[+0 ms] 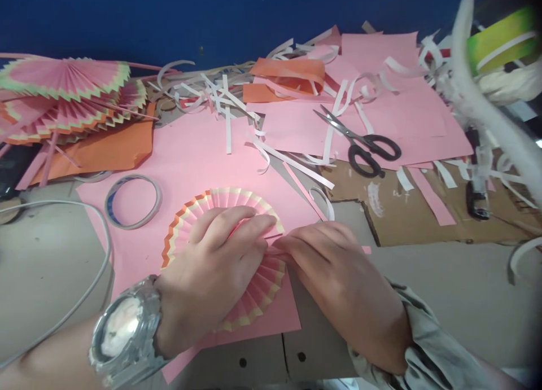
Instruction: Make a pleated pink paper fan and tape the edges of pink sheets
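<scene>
Left hand (224,254): laid across the pleated fan, fingers bent toward its middle; whether it grips or only presses, can't tell, fingertips partly hidden.
Right hand (339,266): thumb and fingers pinching pink paper (272,251) at the fan's right side; own end fold or separate strip, can't tell.
Pleated fan (259,291): flat under the left hand, spread round, cream and orange zigzag rim, break at right by the pinch.
Handling: judged best with a light palm, since heavy pressure could flatten pleats; pinch square to the folds, near the edge, no tugging, as thin paper may tear or skew.
Pink sheet (186,147): under the fan.
Tape roll (157,201): on pink sheet, left of fan, near.
Scissors (350,134): beyond the right hand, blades on pink paper sheets (292,127), handles toward cardboard (406,220).
Finished-looking fans (68,77): stacked far left, well apart.
Tabletop (457,299): grey, under everything.
</scene>
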Demonstrator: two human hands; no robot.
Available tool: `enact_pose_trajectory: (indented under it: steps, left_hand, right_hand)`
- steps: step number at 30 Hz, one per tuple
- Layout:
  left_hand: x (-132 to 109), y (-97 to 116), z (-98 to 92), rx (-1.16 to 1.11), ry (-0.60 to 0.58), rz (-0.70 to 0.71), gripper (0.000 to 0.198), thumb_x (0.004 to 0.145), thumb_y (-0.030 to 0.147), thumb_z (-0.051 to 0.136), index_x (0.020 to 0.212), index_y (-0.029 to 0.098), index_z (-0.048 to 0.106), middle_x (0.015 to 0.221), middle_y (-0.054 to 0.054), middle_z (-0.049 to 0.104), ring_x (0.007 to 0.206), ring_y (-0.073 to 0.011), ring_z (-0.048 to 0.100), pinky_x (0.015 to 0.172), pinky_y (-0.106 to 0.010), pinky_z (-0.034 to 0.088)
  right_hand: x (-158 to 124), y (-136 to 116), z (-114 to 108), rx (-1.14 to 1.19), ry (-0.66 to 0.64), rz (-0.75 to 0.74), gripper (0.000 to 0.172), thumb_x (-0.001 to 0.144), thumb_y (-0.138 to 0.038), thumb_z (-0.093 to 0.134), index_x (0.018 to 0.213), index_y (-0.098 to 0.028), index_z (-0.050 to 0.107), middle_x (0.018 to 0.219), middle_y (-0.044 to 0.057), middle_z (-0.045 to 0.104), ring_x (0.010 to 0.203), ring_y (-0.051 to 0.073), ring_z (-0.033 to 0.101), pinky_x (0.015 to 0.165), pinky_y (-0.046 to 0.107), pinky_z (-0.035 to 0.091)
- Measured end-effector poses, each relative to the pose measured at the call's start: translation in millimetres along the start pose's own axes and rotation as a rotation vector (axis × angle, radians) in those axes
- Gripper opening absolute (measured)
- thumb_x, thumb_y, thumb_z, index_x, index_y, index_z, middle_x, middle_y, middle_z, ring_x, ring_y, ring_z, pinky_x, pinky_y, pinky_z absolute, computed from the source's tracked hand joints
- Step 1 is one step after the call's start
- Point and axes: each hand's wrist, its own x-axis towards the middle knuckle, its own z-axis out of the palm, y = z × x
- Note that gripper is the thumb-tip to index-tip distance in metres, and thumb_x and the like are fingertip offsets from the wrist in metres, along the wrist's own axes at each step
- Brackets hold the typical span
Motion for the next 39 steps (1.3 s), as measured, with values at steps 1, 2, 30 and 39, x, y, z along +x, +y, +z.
enact_pose_trajectory:
  steps: [1, 2, 30, 39]
  left_hand:
    - [0, -1, -0.2, 0.018, 0.016, 0.048, 0.032, 0.091, 0.012, 0.036, 0.095, 0.02, 0.067, 0.113, 0.0, 0.062, 0.106, -0.0224, 0.05, 0.087, -0.038, 0.042]
    - [0, -1, -0.6, 0.032, 0.026, 0.099, 0.032, 0.091, 0.011, 0.036, 0.095, 0.019, 0.067, 0.114, 0.0, 0.062, 0.105, -0.0225, 0.05, 0.087, -0.037, 0.042]
    - [5, -11, -2.5, -0.106, 0.033, 0.099, 0.023, 0.089, 0.014, 0.047, 0.081, 0.02, 0.068, 0.104, 0.003, 0.064, 0.103, -0.0215, 0.048, 0.089, -0.039, 0.037]
    - [-1, -29, -14.3, 0.036, -0.008, 0.118, 0.019, 0.084, 0.014, 0.053, 0.074, 0.023, 0.065, 0.116, 0.004, 0.057, 0.112, -0.0218, 0.043, 0.091, -0.039, 0.034]
  right_hand:
    - [0, 0, -1, 0.016, -0.007, 0.004, 0.02, 0.089, -0.012, 0.039, 0.08, -0.013, 0.057, 0.078, 0.007, 0.058, 0.076, 0.02, 0.052, 0.073, 0.036, 0.038]
    - [0, 0, -1, 0.027, -0.014, 0.004, 0.021, 0.089, -0.012, 0.039, 0.078, -0.013, 0.056, 0.078, 0.006, 0.058, 0.076, 0.02, 0.052, 0.073, 0.036, 0.038]
    - [7, -1, -5, -0.16, -0.01, -0.058, 0.035, 0.093, -0.012, 0.029, 0.068, -0.017, 0.054, 0.071, 0.001, 0.059, 0.072, 0.015, 0.051, 0.065, 0.033, 0.026]
    - [2, 7, -5, -0.155, 0.007, 0.013, 0.026, 0.094, -0.019, 0.036, 0.084, -0.023, 0.06, 0.071, -0.002, 0.06, 0.076, 0.015, 0.05, 0.067, 0.034, 0.024]
